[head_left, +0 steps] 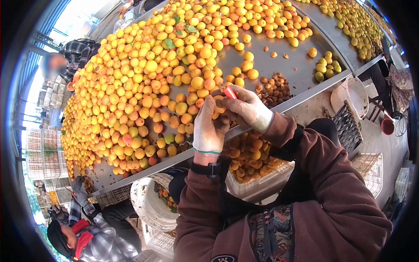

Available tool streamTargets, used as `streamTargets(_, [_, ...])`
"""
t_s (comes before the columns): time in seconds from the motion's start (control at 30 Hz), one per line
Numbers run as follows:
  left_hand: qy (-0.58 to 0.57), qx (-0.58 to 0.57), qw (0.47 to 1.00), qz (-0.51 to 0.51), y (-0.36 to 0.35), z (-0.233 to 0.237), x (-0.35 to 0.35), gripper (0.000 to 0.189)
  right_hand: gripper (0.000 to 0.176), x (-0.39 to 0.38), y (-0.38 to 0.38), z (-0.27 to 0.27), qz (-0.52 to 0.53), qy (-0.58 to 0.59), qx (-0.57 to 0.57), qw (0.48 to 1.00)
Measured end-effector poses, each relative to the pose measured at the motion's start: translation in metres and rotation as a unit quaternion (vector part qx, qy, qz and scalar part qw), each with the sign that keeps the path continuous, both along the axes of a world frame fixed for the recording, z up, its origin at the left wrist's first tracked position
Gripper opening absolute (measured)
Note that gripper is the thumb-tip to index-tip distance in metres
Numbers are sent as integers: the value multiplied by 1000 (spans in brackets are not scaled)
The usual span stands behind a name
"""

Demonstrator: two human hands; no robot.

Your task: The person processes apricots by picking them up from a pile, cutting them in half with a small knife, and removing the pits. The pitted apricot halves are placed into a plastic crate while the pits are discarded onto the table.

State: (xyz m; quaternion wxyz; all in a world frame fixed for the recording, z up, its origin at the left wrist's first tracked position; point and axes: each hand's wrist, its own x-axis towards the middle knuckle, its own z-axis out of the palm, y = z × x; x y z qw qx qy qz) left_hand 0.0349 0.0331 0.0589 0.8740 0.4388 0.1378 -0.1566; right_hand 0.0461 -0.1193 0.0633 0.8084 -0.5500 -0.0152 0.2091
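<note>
Both my hands wear pale work gloves and meet over the near edge of the metal table. My left hand is closed around an apricot, partly covered by the fingers. Against that fruit, my right hand grips a small tool with a red handle; its working end is too small to make out. Beyond the hands spreads a thick layer of yellow-orange apricots. A heap of brown apricot pits lies just past my right hand.
Below the table edge, a white crate holds opened apricots. A white bucket stands to the left, another white bucket to the right. Greener apricots sit near the table divider. A person works at lower left, another at upper left.
</note>
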Motion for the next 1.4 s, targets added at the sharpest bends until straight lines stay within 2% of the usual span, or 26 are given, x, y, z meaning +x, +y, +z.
streamTargets(0.1, [11,-39,999,-16,2,-3,0,30,36,-5,5,3,-14,-7,54,998])
streamTargets(0.2, [7,-57,998,30,2,-12,-1,28,34,-5,7,0,-26,-20,5,999])
streamTargets(0.27, [-190,140,972,1,5,-17,-2,28,32,-2,6,4,-67,-36,-31,997])
streamTargets(0.3, [-191,138,972,0,5,-19,-1,28,31,-1,5,9,-107,-51,-68,991])
streamTargets(0.37, [-34,25,999,17,-3,2,-2,26,19,2,0,17,-185,0,-27,982])
streamTargets(0.4, [-32,22,999,15,-7,4,-3,26,18,6,-1,18,-217,-10,21,976])
streamTargets(0.43, [-34,68,997,13,-9,4,-3,28,18,7,-2,19,-249,-19,68,966])
streamTargets(0.47, [-37,113,993,10,-12,4,-5,30,18,7,-4,21,-252,-17,64,966])
streamTargets(0.5, [-33,111,993,8,-14,5,-7,30,22,6,-6,25,-256,-27,94,962])
streamTargets(0.6, [-19,220,974,-59,-22,13,-10,34,30,2,-5,38,-267,-61,124,954])
streamTargets(0.7, [-10,201,974,-99,-28,12,-12,28,33,-2,-6,41,-261,-101,123,952])
streamTargets(0.77, [-33,182,977,-107,-29,6,-12,25,16,-2,-8,37,-249,-121,141,951])
streamTargets(0.83, [-57,161,978,-116,-29,-1,-13,23,14,-3,-9,33,-235,-135,130,954])
streamTargets(0.9, [-265,312,903,-133,-28,-7,-13,25,12,-5,-8,32,-219,-149,117,957])
streamTargets(0.93, [-264,312,903,-132,-27,-10,-12,25,11,-6,-7,32,-222,-152,99,958])
streamTargets(1.0, [-437,446,772,-113,-24,-13,-8,35,11,-7,-1,32,-223,-154,81,959])
streamTargets(1.03, [-436,446,773,-113,-22,-14,-6,35,13,-7,2,33,-232,-131,98,959])
streamTargets(1.1, [-499,499,697,-126,-19,-14,-5,37,15,-5,3,32,-238,-107,113,959])
streamTargets(1.13, [-498,500,698,-125,-21,-16,-6,37,19,-2,-1,30,-225,-62,163,959])
streamTargets(1.17, [-467,477,735,-120,-25,-18,-7,31,24,2,-3,28,-211,-17,212,954])
streamTargets(1.2, [-435,453,769,-114,-28,-22,-8,26,33,5,-2,28,-224,-7,221,949])
streamTargets(1.23, [-435,453,770,-113,-29,-29,-8,26,33,8,-3,25,-222,-7,220,950])
streamTargets(1.3, [-250,304,911,-120,-30,-45,-8,22,36,17,-6,14,-252,3,299,920])
streamTargets(1.33, [-251,304,911,-120,-32,-42,-8,22,38,21,-6,12,-278,18,288,916])
streamTargets(1.4, [-197,228,947,-111,-37,-35,-9,29,38,30,-13,0,-278,24,317,907])
